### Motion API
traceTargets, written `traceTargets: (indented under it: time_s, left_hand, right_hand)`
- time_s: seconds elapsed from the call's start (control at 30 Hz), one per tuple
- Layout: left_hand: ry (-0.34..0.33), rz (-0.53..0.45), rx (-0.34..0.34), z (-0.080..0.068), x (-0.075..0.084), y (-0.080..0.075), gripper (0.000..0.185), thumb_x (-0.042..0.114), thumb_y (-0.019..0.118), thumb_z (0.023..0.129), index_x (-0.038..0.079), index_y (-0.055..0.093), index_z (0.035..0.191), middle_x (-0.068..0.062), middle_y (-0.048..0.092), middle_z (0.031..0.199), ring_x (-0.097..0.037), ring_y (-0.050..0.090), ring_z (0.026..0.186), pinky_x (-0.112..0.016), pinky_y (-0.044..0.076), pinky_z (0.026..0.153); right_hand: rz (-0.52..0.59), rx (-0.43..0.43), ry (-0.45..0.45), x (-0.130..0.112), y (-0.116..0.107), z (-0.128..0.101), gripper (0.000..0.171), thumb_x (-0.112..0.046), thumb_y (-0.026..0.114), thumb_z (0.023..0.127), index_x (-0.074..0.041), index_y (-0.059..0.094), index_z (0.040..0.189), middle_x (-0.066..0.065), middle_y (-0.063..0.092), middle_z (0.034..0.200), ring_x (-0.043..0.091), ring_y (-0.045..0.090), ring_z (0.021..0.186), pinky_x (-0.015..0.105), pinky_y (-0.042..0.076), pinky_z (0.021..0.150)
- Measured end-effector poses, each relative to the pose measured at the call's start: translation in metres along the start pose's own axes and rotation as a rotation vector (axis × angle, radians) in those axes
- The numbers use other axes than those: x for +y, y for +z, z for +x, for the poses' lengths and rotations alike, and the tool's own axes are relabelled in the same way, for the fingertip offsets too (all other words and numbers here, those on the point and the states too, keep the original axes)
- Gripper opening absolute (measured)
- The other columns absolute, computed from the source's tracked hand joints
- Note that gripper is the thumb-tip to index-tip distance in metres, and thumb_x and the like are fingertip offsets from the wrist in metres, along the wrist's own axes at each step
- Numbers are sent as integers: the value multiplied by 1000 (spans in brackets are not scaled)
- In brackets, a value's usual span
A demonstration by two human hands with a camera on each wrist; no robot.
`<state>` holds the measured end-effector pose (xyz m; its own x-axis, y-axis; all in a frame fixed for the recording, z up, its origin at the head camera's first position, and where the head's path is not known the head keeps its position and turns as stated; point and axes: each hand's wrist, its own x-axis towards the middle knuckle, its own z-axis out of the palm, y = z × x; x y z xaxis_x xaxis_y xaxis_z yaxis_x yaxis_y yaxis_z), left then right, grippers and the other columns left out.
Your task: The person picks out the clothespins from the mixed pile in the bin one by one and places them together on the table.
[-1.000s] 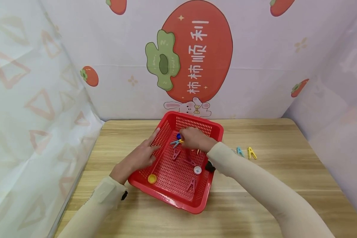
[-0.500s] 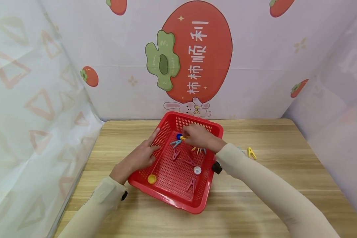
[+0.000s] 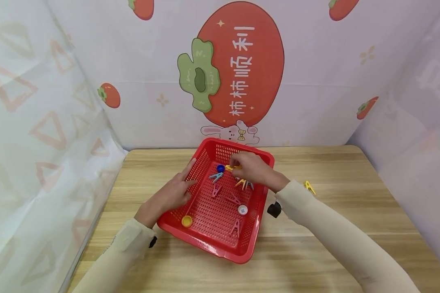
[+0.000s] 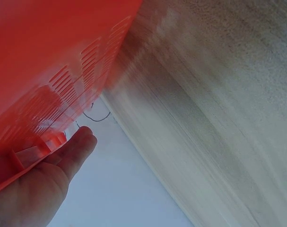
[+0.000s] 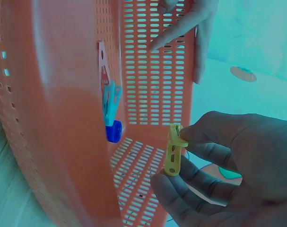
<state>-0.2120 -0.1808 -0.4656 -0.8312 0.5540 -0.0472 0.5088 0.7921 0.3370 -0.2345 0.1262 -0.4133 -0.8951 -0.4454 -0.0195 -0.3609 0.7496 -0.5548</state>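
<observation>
- Looking down from the head camera, I see the light wooden table (image 3: 352, 211) carrying a red perforated plastic basket (image 3: 210, 240), set at a slant near the middle.
- My left hand (image 3: 168, 195) lies against the basket's left wall, fingers straight and relaxed, index finger stretched along the rim; it grasps nothing. The left wrist view shows fingertips (image 4: 79, 144) pressed to the slotted wall.
- My right hand (image 3: 251, 169) reaches over the basket's far right corner, wrist raised, fingers curled.
- That hand pinches a small yellow plastic clothes peg (image 5: 174, 150) between thumb and fingertips; the peg sticks out leftward from the grip, above the basket floor.
- Inside the basket lie a blue bottle cap (image 3: 220, 167), a light blue peg (image 3: 216, 176), pink pegs (image 3: 216, 190), a white cap (image 3: 243, 210) and a yellow cap (image 3: 186, 221).
- Another yellow peg (image 3: 309, 187) rests on the table, right of the basket.
</observation>
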Motion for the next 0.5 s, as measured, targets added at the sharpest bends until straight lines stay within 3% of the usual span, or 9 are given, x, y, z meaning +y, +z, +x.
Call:
traceTargets:
  time_s: [0.5]
  left_hand:
    - [4, -9, -1, 1, 1, 0, 53, -1, 75, 94, 1, 67, 147, -5, 1, 186, -43, 48, 152, -53, 63, 104]
  right_hand:
    - [-5, 118, 20, 9, -10, -23, 16, -15, 74, 97, -8, 76, 111, 9, 73, 109, 24, 65, 98, 40, 68, 84]
